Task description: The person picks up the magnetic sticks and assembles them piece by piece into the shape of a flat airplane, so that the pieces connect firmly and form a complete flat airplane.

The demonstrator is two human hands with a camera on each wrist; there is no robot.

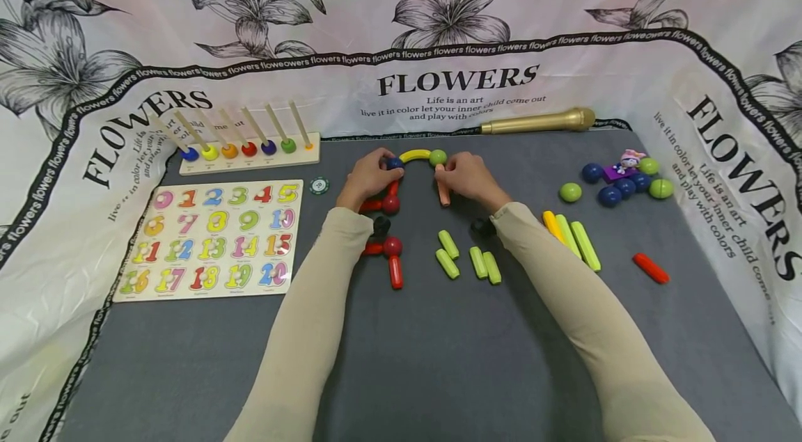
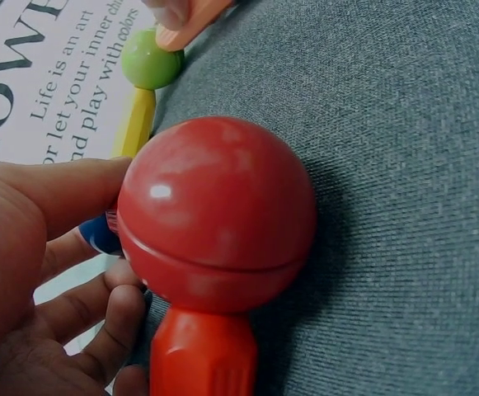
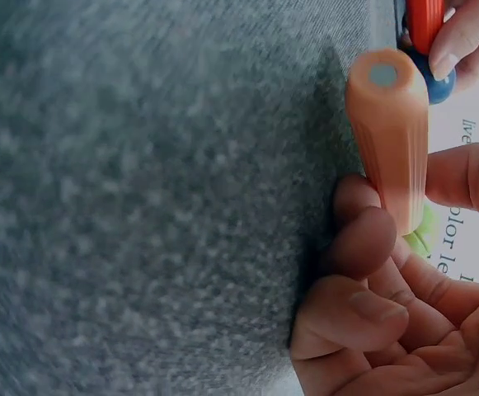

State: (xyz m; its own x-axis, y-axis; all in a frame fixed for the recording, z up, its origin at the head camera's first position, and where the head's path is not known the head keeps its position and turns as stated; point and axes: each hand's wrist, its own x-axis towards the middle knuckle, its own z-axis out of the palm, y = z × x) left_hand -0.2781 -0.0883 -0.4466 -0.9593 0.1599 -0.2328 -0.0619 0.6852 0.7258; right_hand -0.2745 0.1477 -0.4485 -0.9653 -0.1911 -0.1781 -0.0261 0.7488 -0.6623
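Observation:
My left hand (image 1: 366,179) grips a blue ball (image 1: 394,163) at the far side of the table. A curved yellow stick (image 1: 414,155) joins this ball to a green ball (image 1: 438,157). By the green ball, my right hand (image 1: 471,179) pinches an orange stick (image 3: 396,148), which points toward me. From the blue ball a red stick runs down to a red ball (image 2: 218,210), close to the left wrist camera. Nearer me, another red ball (image 1: 392,246) has red sticks (image 1: 396,273) attached. The left sleeve partly hides a black piece (image 1: 381,225).
Several short green sticks (image 1: 447,264) lie between the forearms. To the right are long sticks (image 1: 584,246), a red stick (image 1: 651,268), and blue and green balls (image 1: 610,195). A number board (image 1: 209,240) and peg stand (image 1: 250,158) sit left; a gold microphone (image 1: 539,121) lies behind.

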